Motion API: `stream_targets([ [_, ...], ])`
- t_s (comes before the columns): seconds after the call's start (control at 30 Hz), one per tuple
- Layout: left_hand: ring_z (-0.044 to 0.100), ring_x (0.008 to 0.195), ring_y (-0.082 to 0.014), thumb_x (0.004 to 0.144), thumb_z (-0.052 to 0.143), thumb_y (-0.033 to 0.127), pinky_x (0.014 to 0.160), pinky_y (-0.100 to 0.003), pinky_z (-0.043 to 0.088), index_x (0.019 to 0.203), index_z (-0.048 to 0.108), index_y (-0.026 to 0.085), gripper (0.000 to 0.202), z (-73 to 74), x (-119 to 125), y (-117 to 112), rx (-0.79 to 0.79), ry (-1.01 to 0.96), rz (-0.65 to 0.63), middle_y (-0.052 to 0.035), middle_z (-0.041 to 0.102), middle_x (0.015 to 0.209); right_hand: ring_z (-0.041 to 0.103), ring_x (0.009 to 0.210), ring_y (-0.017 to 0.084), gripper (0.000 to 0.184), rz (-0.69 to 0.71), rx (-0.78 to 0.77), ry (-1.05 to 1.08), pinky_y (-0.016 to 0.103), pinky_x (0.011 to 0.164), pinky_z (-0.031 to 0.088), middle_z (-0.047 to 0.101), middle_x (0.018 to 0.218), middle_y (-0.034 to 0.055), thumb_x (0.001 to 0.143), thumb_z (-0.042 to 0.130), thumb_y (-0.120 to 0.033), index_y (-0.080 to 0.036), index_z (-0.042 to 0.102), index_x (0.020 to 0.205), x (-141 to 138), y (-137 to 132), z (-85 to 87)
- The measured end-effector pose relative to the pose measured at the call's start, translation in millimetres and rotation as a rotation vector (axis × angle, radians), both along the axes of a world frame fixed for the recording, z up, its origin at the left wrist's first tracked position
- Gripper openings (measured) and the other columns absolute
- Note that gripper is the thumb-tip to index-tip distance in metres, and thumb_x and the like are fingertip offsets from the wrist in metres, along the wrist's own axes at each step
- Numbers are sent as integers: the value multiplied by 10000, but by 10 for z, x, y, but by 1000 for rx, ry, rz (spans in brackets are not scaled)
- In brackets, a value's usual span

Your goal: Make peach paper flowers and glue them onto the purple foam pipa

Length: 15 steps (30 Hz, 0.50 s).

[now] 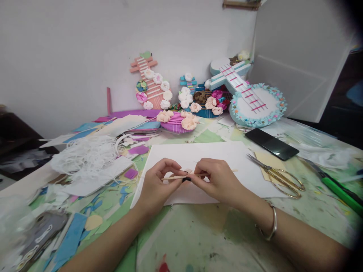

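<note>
Over my remote feed I see a grey phone case (44,226) at the lower left of the frame, and above it a tangle of white strips (85,155). At upper centre a pink model instrument (154,94) with paper flowers stands by the wall. Mid-frame, I have the left hand (159,177) pinched nearly closed, thumb and curled fingers on a thin pale stick (174,177), which lies roughly level above a white sheet (227,151). Just beside it, my right hand (218,179) pinches the same stick, its other fingers folded in; the stick's end pokes out past them. Farther right I see a light-blue model instrument (255,109) at upper right, a black phone (271,144) below it, gold-handled scissors (283,179) and, at the right edge, a green-handled tool (342,192)
</note>
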<state>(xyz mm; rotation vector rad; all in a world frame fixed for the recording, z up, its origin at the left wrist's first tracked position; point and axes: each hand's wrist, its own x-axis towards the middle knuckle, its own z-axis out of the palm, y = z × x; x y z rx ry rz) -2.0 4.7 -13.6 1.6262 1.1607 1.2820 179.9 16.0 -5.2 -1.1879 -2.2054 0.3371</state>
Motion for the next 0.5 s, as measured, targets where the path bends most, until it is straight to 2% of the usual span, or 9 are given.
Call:
stream_targets([
  [0.1, 678, 812, -165, 733, 698, 177, 728, -270, 535, 821, 626, 184, 114, -23, -19, -6, 172, 128, 3, -19, 687, 803, 489, 598, 108, 273, -21, 17, -11, 232, 564, 292, 581, 652, 15, 852, 556, -341, -159, 572, 650, 5, -10, 2],
  [0.2, 657, 800, -162, 753, 688, 176, 724, -277, 526, 825, 675, 185, 73, -31, -39, -10, 317, 239, 18, -33, 695, 812, 494, 602, 109, 284, -42, 40, -13, 232, 569, 293, 578, 657, 17, 857, 543, -357, -160, 571, 656, 8, -14, 9],
  [0.33, 649, 804, -154, 774, 665, 131, 664, -240, 531, 836, 708, 186, 93, -9, -54, -4, 425, 256, -7, -48, 694, 828, 492, 595, 105, 289, -63, 65, -6, 231, 569, 293, 571, 654, 12, 854, 540, -358, -161, 555, 643, 8, -25, 16],
  [0.5, 648, 817, -156, 772, 645, 74, 683, -247, 536, 865, 709, 187, 160, 29, -65, 6, 537, 293, -37, -52, 691, 842, 477, 593, 96, 261, -55, 128, 38, 221, 559, 285, 550, 648, -4, 826, 585, -339, -163, 534, 639, 12, -41, 9],
])
